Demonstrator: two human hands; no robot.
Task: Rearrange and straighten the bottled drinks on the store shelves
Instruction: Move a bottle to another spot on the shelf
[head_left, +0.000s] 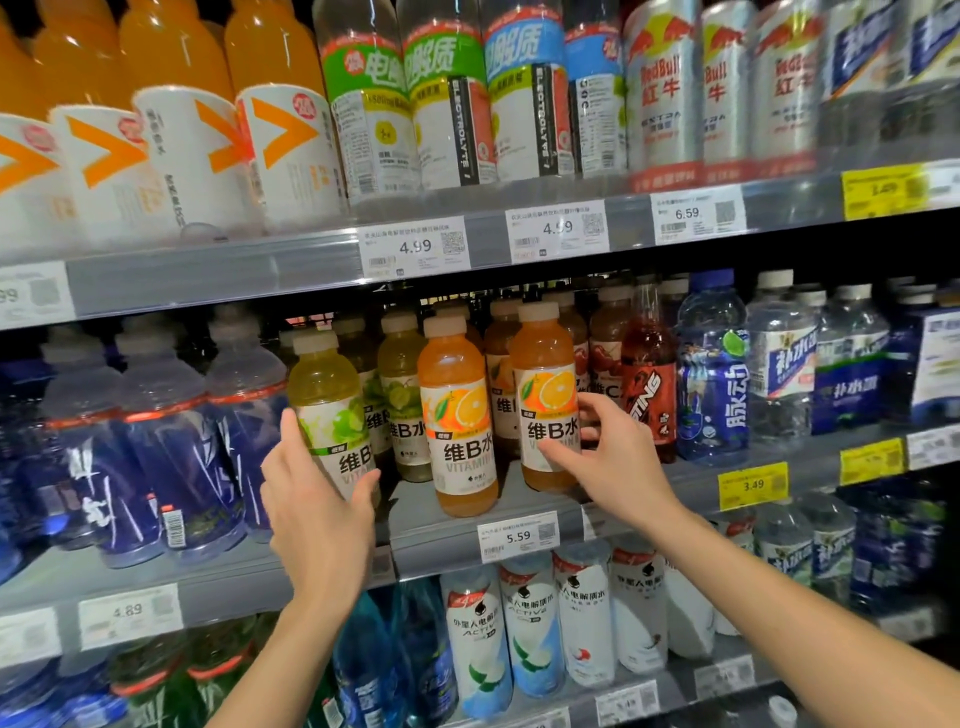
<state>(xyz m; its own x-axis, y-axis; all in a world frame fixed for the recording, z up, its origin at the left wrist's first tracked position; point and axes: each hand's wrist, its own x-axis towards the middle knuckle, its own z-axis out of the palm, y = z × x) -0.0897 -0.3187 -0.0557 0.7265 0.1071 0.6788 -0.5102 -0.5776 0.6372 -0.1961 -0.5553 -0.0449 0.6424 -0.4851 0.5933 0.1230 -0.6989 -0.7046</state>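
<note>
On the middle shelf (519, 512) stand vitamin drink bottles with beige caps. My left hand (317, 499) wraps around the lower part of a yellow-green lime bottle (332, 400) at the shelf front. My right hand (605, 457) holds an orange bottle (545, 395), fingers on its label and thumb behind its right side. Between them another orange bottle (457, 415) stands untouched near the shelf edge. More bottles of both flavours stand in rows behind.
Blue bottles (171, 457) stand left of the lime bottle. A red bottle (649, 389) and a blue one (714, 374) stand right of the orange one. Above are orange juice, electrolyte bottles and Red Bull cans (665, 98); white bottles (530, 629) below.
</note>
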